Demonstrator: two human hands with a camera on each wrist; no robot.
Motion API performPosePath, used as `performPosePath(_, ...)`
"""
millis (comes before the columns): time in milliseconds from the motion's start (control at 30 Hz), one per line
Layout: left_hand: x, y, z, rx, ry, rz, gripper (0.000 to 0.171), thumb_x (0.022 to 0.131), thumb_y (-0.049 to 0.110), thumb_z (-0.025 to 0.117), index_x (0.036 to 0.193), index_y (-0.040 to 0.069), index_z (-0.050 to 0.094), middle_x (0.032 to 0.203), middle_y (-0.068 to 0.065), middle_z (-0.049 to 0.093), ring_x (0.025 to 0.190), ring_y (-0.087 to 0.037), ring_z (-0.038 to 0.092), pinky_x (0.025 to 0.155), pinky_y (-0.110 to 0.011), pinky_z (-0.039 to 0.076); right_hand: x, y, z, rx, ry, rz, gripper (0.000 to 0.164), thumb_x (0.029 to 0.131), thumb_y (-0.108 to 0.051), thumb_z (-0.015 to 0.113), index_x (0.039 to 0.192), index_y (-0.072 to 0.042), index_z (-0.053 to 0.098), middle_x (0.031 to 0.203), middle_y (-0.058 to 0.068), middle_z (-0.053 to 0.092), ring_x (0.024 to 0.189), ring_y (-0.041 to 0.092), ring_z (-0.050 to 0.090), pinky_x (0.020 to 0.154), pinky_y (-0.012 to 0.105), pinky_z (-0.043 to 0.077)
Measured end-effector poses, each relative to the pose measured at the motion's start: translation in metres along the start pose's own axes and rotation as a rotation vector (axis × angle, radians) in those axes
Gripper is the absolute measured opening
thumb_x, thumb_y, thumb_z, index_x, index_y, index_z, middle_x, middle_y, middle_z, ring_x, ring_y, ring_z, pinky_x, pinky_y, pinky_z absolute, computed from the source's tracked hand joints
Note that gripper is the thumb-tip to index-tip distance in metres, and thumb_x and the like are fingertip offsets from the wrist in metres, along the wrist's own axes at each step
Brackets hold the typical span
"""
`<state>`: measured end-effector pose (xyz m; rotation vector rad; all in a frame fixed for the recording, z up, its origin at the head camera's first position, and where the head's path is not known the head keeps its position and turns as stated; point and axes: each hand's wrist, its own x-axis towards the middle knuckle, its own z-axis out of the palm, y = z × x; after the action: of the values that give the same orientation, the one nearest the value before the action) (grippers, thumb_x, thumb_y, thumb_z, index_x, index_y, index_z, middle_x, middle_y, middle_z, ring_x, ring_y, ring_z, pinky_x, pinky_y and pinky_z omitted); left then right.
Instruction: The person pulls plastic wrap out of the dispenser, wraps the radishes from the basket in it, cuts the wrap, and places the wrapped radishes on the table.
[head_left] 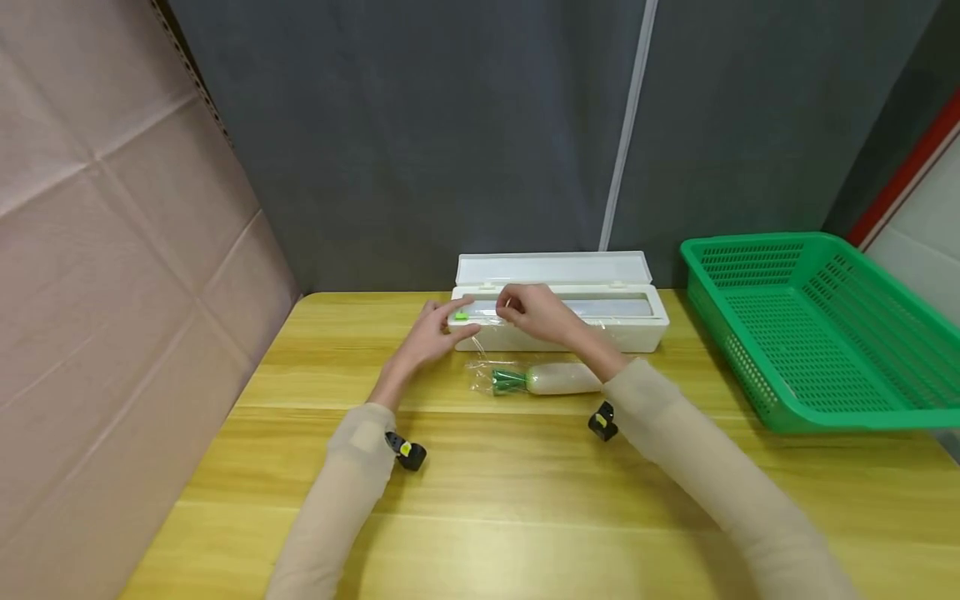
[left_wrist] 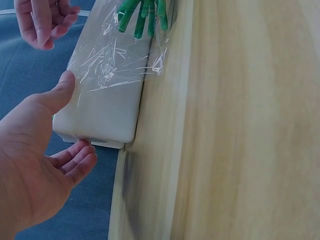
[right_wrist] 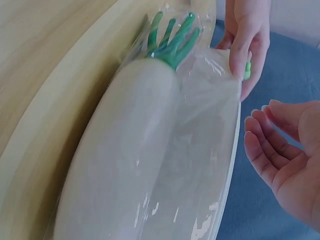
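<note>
A white plastic-wrap dispenser box [head_left: 558,337] with its lid [head_left: 555,268] raised stands at the table's far edge. My left hand [head_left: 433,335] holds its left end, thumb at the front and fingers over the top beside a green slider [head_left: 461,316]. Above the box's opening, my right hand [head_left: 542,315] hovers with loosely curled fingers; nothing shows between them. In front of the box lies a white radish [right_wrist: 120,145] with green stalks [right_wrist: 175,44]. Clear film [left_wrist: 112,65] covers it and drapes over the box's front. My right forearm hides the radish's right end in the head view.
A green plastic basket [head_left: 757,375] stands to the right of the box on the wooden table [head_left: 480,517]. A dark grey curtain or panel [head_left: 420,150] rises behind the table, with a pinkish wall covering [head_left: 112,250] at the left.
</note>
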<state>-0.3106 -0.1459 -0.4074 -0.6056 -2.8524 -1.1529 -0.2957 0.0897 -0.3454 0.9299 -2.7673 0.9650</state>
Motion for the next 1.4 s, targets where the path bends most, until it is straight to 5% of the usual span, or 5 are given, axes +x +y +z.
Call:
performPosePath(300,0.000,-0.004,0.000,-0.033,0.024,-0.008,0.062,0.093,0.048,0.071,0.149,0.028,0.052,0.110,-0.009,0.046,0.095,-0.022,0.042,0.077,-0.037,0.040,0.026,-0.018,0.021,-0.100,-0.067,-0.035,0.015,0.100,-0.010,0.064,0.108,-0.001,0.072,0.092,0.009,0.070,0.077,0.018,0.061,0.071,0.032,0.051)
performPosePath(667,0.002,-0.005,0.000,-0.025,0.034,0.025,0.057,0.094,0.031,0.074,0.145,0.012,0.056,0.100,-0.010,0.043,0.089,-0.024,0.040,0.076,-0.036,0.037,0.045,-0.026,0.037,-0.203,-0.088,-0.019,0.018,0.098,-0.010,0.065,0.111,-0.001,0.073,0.096,0.011,0.069,0.083,0.020,0.061,0.073,0.032,0.053)
performPosePath(1033,0.001,-0.004,-0.001,-0.017,0.060,0.041,0.053,0.093,0.023,0.075,0.140,0.007,0.059,0.102,-0.012,0.046,0.092,-0.026,0.047,0.081,-0.037,0.043,0.050,-0.029,0.042,-0.264,-0.058,-0.002,0.011,0.096,-0.012,0.068,0.101,-0.004,0.074,0.094,0.009,0.067,0.082,0.020,0.061,0.072,0.034,0.054)
performPosePath(1400,0.001,-0.006,0.000,-0.050,0.047,0.021,0.056,0.094,0.030,0.075,0.143,0.011,0.058,0.101,-0.009,0.043,0.088,-0.022,0.039,0.075,-0.035,0.035,0.046,-0.022,0.041,-0.224,-0.043,-0.054,0.012,0.096,-0.008,0.068,0.100,0.001,0.075,0.097,0.011,0.071,0.085,0.020,0.065,0.076,0.031,0.055)
